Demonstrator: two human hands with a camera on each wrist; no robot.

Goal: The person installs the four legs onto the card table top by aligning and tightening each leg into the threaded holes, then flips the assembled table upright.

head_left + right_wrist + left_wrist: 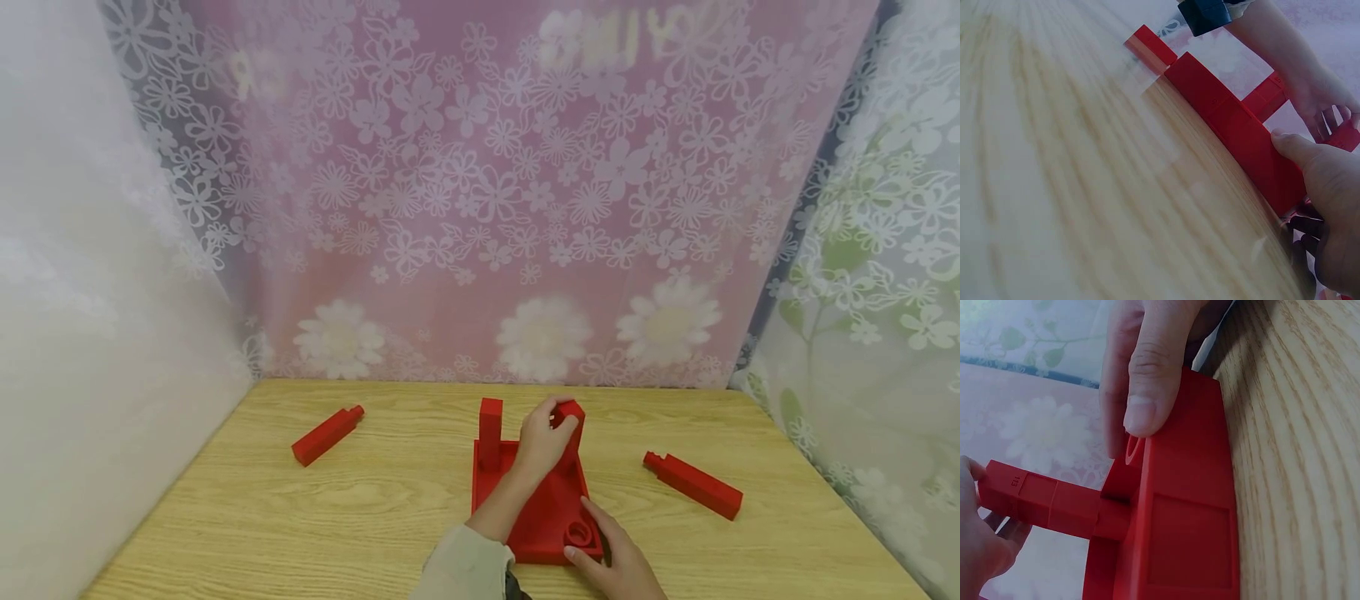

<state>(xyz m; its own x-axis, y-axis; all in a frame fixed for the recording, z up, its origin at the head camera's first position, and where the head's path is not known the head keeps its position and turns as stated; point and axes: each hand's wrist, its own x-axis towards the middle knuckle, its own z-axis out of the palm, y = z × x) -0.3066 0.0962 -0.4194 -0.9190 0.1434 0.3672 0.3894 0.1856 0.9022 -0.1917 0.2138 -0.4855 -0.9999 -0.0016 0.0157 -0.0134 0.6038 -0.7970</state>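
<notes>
A red shallow rimmed tray-like base [536, 521] lies on the table. My left hand [546, 437] reaches across it and grips the top of a red square leg [576, 417] upright at the far right corner. In the left wrist view a narrower part shows where that leg [1041, 494] meets the base. My right hand [618, 554] holds the near right corner, thumb on the front side, beside a round socket [578, 534]. Another red leg [491, 425] stands upright at the far left corner. The near left corner is hidden behind my left forearm.
One loose red leg [326, 435] with a stepped, narrow end lies on the wooden table [360, 517] to the left. A similar loose leg [693, 485] lies to the right. Flowered curtains [525, 208] hang behind and at the sides.
</notes>
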